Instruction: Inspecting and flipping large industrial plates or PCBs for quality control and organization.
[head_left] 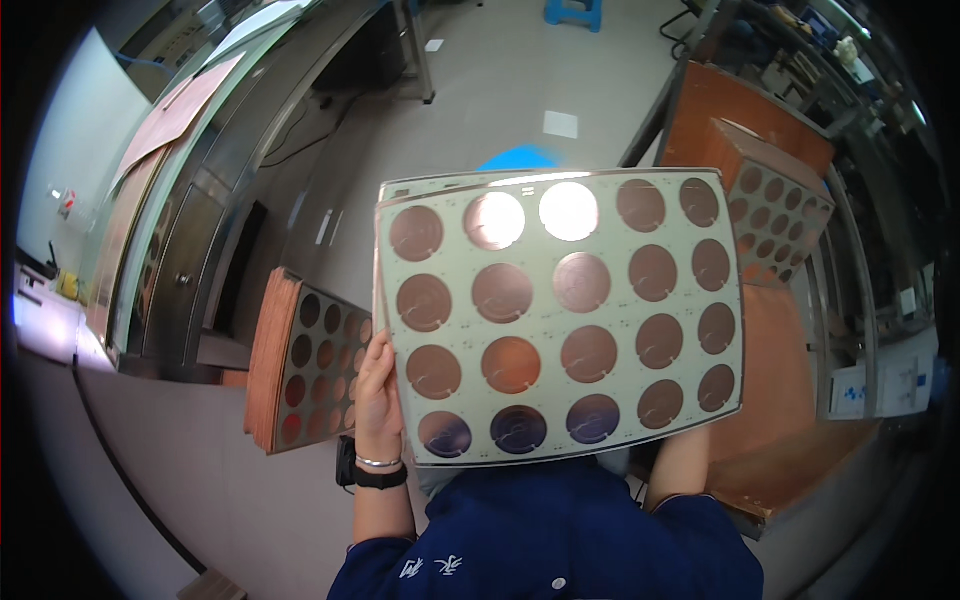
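Upright in front of my chest is a large pale-green circuit board panel (545,330) with rows of round copper discs. My left hand (376,385) is closed on its left edge, fingers on the side and the wrist below. A second edge shows along the top left, so there may be more than one sheet; I cannot tell. My right forearm (680,465) goes up behind the panel's lower right part, and the panel hides my right hand. Light glares off two discs in the top row.
At the left stands a thick stack of similar panels (318,370) on edge. Another stack (775,215) leans on a brown wooden rack (765,340) at the right. A glass-topped bench with metal drawers (185,275) runs along the left. A blue stool (574,14) is far ahead.
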